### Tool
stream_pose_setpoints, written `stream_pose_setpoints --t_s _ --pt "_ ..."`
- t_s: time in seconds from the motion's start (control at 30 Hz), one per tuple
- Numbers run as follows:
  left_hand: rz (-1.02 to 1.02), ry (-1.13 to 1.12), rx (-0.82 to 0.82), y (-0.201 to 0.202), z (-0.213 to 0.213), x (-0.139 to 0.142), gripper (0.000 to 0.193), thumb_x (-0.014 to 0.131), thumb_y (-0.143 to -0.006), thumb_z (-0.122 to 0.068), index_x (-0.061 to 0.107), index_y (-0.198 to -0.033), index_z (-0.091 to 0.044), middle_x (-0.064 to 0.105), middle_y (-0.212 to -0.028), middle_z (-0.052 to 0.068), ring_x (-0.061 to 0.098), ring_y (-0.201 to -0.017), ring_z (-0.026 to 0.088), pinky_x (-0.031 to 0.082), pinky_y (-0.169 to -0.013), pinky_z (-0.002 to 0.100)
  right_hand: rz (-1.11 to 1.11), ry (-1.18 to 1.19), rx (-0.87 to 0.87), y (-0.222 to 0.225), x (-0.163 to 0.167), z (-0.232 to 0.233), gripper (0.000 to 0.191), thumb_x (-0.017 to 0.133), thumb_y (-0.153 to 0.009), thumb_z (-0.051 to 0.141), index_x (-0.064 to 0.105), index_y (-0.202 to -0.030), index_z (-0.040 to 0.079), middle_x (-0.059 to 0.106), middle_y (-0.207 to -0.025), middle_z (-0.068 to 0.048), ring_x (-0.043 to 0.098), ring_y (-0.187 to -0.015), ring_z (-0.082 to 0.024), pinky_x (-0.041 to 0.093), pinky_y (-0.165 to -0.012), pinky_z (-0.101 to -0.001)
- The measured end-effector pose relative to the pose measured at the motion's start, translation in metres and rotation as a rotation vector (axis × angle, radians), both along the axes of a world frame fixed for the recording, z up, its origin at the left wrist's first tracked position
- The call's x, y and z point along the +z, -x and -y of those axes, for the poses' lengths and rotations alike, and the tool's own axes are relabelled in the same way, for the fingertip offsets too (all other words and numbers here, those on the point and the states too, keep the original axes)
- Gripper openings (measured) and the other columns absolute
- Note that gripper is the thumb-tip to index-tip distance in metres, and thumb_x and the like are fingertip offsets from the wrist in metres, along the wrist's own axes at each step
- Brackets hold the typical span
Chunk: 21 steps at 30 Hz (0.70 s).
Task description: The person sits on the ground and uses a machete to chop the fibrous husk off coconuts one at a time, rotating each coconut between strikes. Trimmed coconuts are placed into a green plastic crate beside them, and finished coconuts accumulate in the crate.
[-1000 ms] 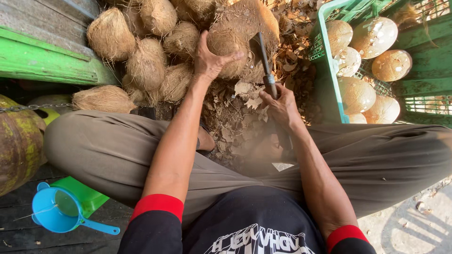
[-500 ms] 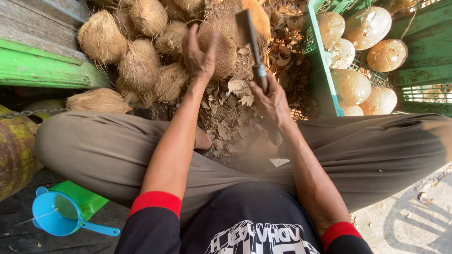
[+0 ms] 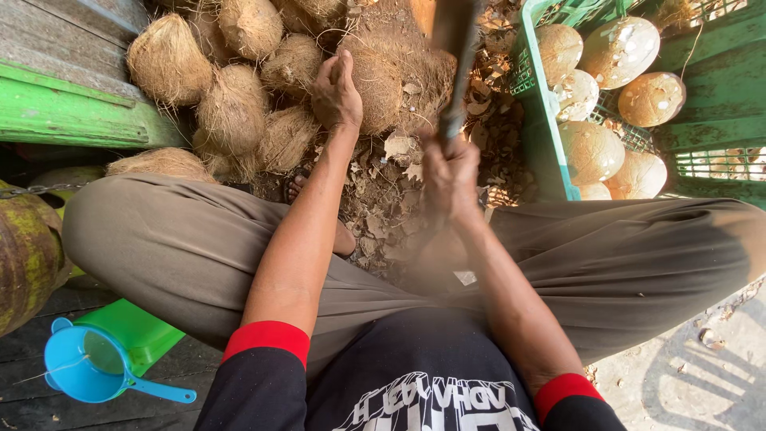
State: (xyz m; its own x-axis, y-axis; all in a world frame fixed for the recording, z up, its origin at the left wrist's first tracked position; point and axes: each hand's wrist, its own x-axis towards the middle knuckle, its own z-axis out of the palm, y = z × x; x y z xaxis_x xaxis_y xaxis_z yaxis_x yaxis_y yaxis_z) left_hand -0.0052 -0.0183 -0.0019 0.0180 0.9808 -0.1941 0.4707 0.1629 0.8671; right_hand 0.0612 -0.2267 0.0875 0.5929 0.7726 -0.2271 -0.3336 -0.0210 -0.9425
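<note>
A: Starting at the fingers, how are they set?

B: The left hand is laid flat, fingers spread and pressed against a husked coconut, which is steadied on the chip-strewn ground ahead of the crossed legs. The right hand is clenched round the handle of a cleaver. The blade is held above the coconut and is blurred.

A: Which step is judged to be in hand?

B: The husk appears to be chopped away, with a stroke in progress. For any further stroke, the left fingers would need to be kept clear of the blade, and the coconut turned so that uncut husk is presented.

A: What is counted?

B: One cleaver is seen. One coconut is held. At least seven more brown ones are piled behind and left of it. About seven pale peeled coconuts are seen in one green crate at the right. One blue strainer is lying by the left knee.
</note>
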Motion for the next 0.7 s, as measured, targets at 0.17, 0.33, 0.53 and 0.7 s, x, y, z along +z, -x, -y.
stream_pose_setpoints --t_s 0.17,0.33,0.53,0.7 --pt "0.126 -0.221 0.057 -0.012 -0.004 -0.012 0.047 0.060 -0.086 -0.063 0.073 -0.093 -0.018 0.069 -0.084 -0.002 0.066 -0.079 0.017 0.053 -0.077 0.039 0.231 0.388 0.161 -0.005 -0.020 0.011 0.028 0.070 -0.099 0.020 0.055 -0.078 0.010 0.055 -0.063 0.001 0.046 -0.044 -0.006 0.041 -0.035 -0.0226" --pt "0.409 -0.342 0.097 -0.025 -0.005 -0.028 0.045 0.067 -0.087 -0.058 0.069 -0.085 -0.013 0.063 -0.078 0.000 0.058 -0.073 0.017 0.052 -0.079 0.042 0.173 -0.110 -0.084 -0.010 -0.013 0.012 0.035 0.067 -0.105 0.018 0.052 -0.074 0.010 0.052 -0.058 0.000 0.047 -0.044 -0.008 0.039 -0.037 -0.0255" --pt "0.328 -0.315 0.101 -0.026 0.001 -0.029 0.047 0.068 -0.083 -0.060 0.065 -0.087 -0.013 0.061 -0.082 0.001 0.060 -0.073 0.016 0.055 -0.069 0.038 0.188 0.741 0.181 0.003 -0.018 -0.003 0.033 0.073 -0.098 0.025 0.057 -0.076 0.006 0.051 -0.059 0.001 0.039 -0.042 -0.008 0.033 -0.033 -0.0251" --pt "0.007 -0.248 0.066 -0.024 0.003 -0.025 0.045 0.062 -0.085 -0.060 0.071 -0.091 -0.017 0.070 -0.083 0.000 0.065 -0.077 0.017 0.051 -0.078 0.039 0.129 0.071 -0.077 -0.008 -0.036 0.016 0.016 0.065 -0.099 0.015 0.064 -0.085 0.008 0.056 -0.062 0.001 0.047 -0.043 -0.006 0.040 -0.033 -0.0241"
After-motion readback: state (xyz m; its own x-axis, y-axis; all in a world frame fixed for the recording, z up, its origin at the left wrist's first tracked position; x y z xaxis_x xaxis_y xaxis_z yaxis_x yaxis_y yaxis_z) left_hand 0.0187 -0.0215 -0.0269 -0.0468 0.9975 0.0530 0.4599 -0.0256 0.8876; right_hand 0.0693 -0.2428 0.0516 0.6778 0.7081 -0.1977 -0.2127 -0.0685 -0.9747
